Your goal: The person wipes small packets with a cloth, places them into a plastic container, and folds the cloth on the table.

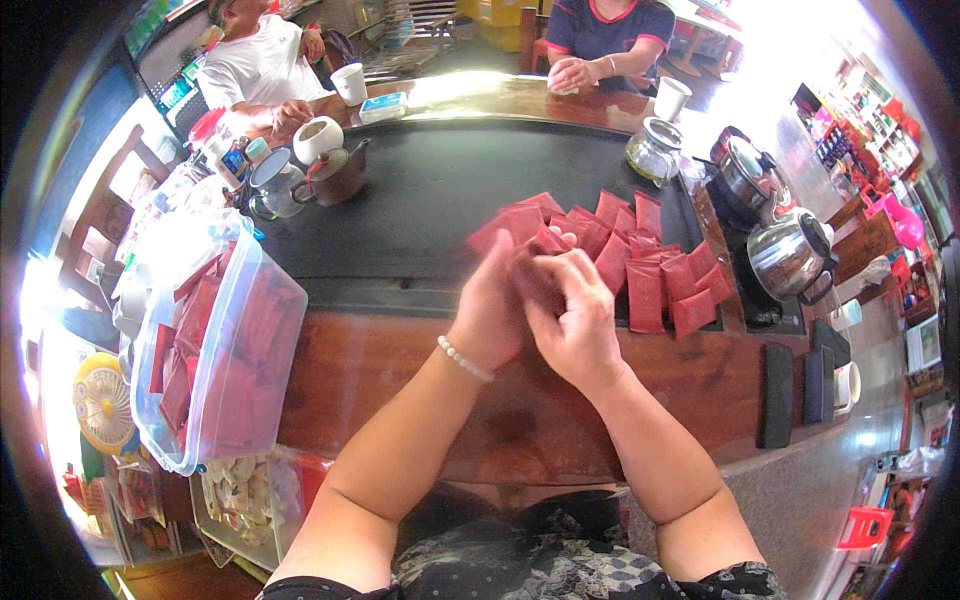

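Both my hands meet above the near edge of a dark tea tray (pixel 450 172) set in a wooden table (pixel 375 375). In my right hand (pixel 577 315) is a dark red packet (pixel 536 276), gripped between thumb and fingers. My left hand (pixel 487 304), with a pale bead bracelet on the wrist, is blurred and lies against the packet's left side; whether it grips is unclear. Just beyond and right of my hands lies a loose pile of small red sachets (pixel 646 289). To the left, a clear plastic bin (pixel 289 337) holds many more red packets.
A brown teapot (pixel 339 180) and glass pitcher (pixel 277 180) stand at the tray's far left. At right are a glass teapot (pixel 654 154), a steel kettle (pixel 784 251) and a dark phone-like slab (pixel 775 394). Two people sit across the table, near paper cups (pixel 349 84).
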Tool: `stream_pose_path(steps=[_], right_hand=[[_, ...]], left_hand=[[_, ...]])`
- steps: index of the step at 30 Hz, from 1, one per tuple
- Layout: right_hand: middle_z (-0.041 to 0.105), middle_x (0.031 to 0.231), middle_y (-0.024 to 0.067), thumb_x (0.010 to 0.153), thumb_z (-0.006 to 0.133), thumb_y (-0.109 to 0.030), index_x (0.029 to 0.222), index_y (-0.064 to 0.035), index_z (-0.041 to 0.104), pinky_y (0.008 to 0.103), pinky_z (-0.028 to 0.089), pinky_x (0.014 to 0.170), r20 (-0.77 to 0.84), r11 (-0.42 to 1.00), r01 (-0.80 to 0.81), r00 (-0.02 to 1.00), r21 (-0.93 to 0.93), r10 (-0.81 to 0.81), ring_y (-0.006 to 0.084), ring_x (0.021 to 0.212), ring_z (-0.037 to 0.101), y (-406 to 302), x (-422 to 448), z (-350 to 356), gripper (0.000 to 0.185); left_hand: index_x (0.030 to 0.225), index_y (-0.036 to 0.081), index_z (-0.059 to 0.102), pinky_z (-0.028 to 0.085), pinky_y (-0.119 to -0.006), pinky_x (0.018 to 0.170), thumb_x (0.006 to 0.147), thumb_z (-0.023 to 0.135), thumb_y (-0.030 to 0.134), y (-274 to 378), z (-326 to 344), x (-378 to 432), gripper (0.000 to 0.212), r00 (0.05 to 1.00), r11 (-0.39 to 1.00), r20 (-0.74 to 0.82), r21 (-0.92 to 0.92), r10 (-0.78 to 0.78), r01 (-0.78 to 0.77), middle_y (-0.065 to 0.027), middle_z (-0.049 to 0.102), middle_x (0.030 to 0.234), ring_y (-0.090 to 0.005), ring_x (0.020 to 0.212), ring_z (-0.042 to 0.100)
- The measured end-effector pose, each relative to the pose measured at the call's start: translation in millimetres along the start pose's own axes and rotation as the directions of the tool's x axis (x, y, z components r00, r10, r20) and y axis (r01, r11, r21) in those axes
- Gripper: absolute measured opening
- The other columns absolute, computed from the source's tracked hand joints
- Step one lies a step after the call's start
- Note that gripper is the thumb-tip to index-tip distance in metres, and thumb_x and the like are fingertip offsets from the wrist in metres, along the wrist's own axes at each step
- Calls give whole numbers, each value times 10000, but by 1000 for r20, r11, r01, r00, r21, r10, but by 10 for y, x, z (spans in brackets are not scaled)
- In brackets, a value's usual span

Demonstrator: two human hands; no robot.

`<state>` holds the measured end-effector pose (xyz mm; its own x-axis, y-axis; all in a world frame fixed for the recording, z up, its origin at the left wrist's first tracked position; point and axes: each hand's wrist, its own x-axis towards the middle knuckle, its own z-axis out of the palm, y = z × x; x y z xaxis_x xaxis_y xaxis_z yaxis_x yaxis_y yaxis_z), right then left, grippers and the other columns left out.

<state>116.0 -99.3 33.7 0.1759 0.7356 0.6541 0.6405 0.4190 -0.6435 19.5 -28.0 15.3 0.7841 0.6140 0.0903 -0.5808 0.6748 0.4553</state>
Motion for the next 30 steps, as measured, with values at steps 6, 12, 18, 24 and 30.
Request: stream_pose_path(steps=[6, 12, 18, 24, 30], right_hand=[[649, 982, 177, 875, 631, -104, 998, 14, 617, 377, 498, 797, -251, 946, -322, 919, -28, 305, 294, 925, 636, 223, 75, -117, 171], [656, 988, 88, 895, 606, -39, 1104, 13, 572, 294, 469, 862, -94, 872, -444, 878, 208, 470, 129, 929, 595, 155, 4, 18, 218], [635, 956, 96, 804, 646, -10, 1059, 9, 578, 284, 482, 830, 45, 956, -253, 967, 146, 249, 143, 906, 606, 82, -69, 51, 265], [603, 945, 168, 648, 652, 2, 970, 1, 616, 378, 510, 800, 201, 997, -72, 977, -20, 74, 361, 884, 620, -36, -73, 50, 324], [615, 911, 171, 653, 659, -20, 945, -1, 621, 392, 511, 774, 209, 982, -159, 962, -99, 176, 356, 866, 630, 6, -81, 10, 295]], left_hand=[[1357, -17, 457, 338, -348, 1101, 996, 443, 213, -132, 70, -33, 429, 994, 1000, -111, 4, -10, 10, -111, 531, 1352, -216, 1271, 480], [1286, -22, 506, 319, -378, 1122, 994, 438, 183, -13, -41, 29, 362, 997, 971, -23, -230, 68, -71, -131, 533, 1332, -246, 1258, 483], [1276, -4, 525, 352, -406, 1095, 997, 456, 246, 61, -83, 42, 381, 992, 987, -78, -120, 102, -111, -137, 557, 1302, -269, 1247, 492], [1307, 51, 511, 452, -385, 994, 962, 519, 223, 193, -45, -21, 385, 997, 999, -74, 34, 25, -22, -140, 596, 1241, -243, 1124, 579], [1318, 25, 500, 485, -310, 905, 959, 491, 67, 257, -76, 46, 361, 927, 919, -252, 349, 279, -182, -92, 601, 1243, -172, 1059, 599]])
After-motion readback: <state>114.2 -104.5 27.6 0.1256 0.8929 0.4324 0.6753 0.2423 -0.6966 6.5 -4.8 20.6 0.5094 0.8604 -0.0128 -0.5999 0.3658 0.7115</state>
